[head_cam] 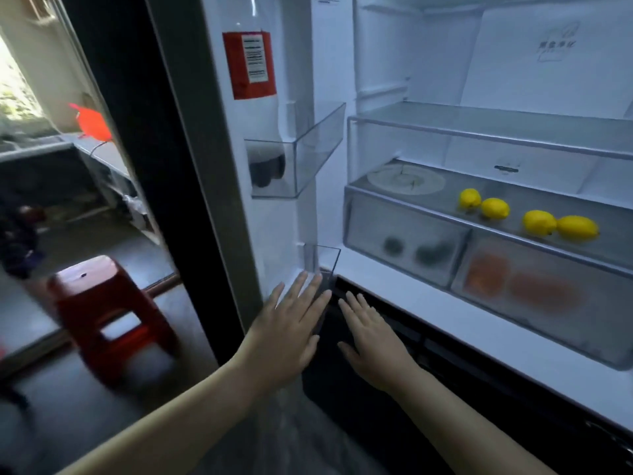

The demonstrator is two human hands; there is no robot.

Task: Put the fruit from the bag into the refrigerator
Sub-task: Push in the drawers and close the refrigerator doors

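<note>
Hovering empty, fingers [301, 289] straight and apart, your left hand [287, 323] and right hand [371, 341] seem set to shut the door [294, 217]; lemons [539, 222] shelved.

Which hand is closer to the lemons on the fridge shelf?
Right. The right hand is open below and left of the lemons, near the bottom edge of the fridge. The left hand is farther left, overlapping the lowest clear door bin.

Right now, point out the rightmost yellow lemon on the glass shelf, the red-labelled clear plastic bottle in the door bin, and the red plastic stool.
rightmost yellow lemon [577, 228]: head view, middle of its peel.
red-labelled clear plastic bottle [250, 63]: head view, red label.
red plastic stool [99, 272]: head view, seat top.
</note>
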